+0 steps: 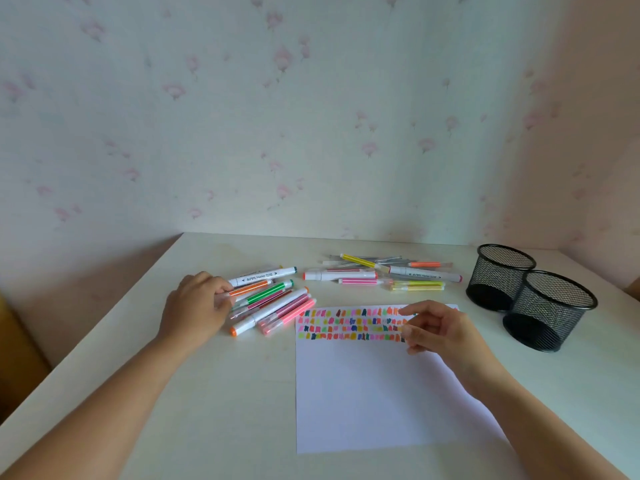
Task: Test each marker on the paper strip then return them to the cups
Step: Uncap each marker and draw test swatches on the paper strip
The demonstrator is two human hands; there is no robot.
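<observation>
The paper (363,393) lies flat on the table (173,410), with rows of colour swatches (349,323) across its far edge. Just left of that edge lies a pile (277,303) of markers, all capped. The left hand (194,306) rests palm down at the pile's left end, its fingertips bent onto the orange marker (247,288); whether they pinch it or only touch it I cannot tell. The right hand (440,330) hovers over the paper's far right corner, fingers loosely curled and holding nothing. Beyond the paper lies a second pile (381,273) of markers. Right of the paper two black mesh cups (554,313) stand upright, touching each other.
</observation>
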